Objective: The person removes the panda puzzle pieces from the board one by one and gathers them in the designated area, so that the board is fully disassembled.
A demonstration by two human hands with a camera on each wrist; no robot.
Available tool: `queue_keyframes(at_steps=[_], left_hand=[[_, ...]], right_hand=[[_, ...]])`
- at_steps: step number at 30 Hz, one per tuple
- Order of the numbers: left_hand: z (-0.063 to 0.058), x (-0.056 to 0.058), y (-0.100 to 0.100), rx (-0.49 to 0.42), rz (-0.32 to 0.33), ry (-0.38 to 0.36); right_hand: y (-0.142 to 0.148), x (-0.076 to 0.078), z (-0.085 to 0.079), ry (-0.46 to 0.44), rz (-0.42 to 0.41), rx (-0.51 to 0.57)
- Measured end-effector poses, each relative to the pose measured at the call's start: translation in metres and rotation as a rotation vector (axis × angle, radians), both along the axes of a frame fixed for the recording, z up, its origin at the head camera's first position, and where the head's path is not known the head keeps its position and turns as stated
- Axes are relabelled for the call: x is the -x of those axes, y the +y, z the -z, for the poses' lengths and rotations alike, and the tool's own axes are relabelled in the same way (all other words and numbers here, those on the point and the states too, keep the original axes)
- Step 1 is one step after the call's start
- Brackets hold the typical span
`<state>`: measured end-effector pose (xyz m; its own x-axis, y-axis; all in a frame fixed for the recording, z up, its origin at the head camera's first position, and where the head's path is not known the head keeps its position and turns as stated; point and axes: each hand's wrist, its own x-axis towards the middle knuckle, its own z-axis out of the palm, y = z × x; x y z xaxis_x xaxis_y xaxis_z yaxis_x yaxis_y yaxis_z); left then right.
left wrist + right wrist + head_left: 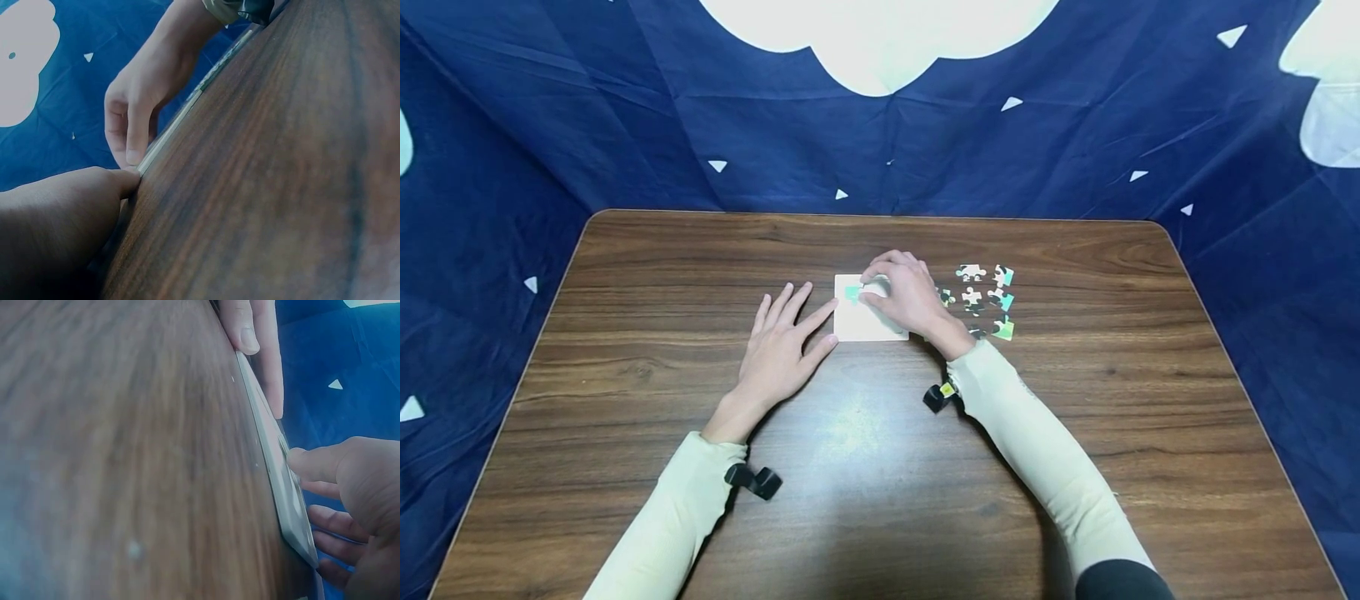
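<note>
A white puzzle board lies flat on the table, with a teal jigsaw piece at its upper left. My left hand rests spread on the wood, its thumb and index fingertips right at the board's left edge. Over the board, my right hand pinches a jigsaw piece, mostly hidden by the fingers, beside the teal one. The left wrist view has the right hand pointing down at the thin board. In the right wrist view, the right thumb is close over the board's surface.
Several loose jigsaw pieces lie in rows to the right of the board, some partly behind the right wrist. The brown wooden table reaches back to a dark blue curtain with white shapes.
</note>
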<state>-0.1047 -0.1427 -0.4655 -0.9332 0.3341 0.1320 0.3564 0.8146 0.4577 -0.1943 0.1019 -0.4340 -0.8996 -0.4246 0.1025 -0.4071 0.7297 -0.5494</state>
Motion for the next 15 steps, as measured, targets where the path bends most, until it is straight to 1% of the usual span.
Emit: queue_keyframes(at_steps=[9, 15], left_hand=[[0.0005, 0.0002, 0.0001, -0.008, -0.001, 0.000], [0.0012, 0.0011, -0.0004, -0.005, -0.004, -0.012]], right_hand=[[-0.0022, 0.0009, 0.0039, 0.021, 0.006, -0.008], [-0.0020, 0.0009, 0.0068, 0.031, 0.010, 0.017]])
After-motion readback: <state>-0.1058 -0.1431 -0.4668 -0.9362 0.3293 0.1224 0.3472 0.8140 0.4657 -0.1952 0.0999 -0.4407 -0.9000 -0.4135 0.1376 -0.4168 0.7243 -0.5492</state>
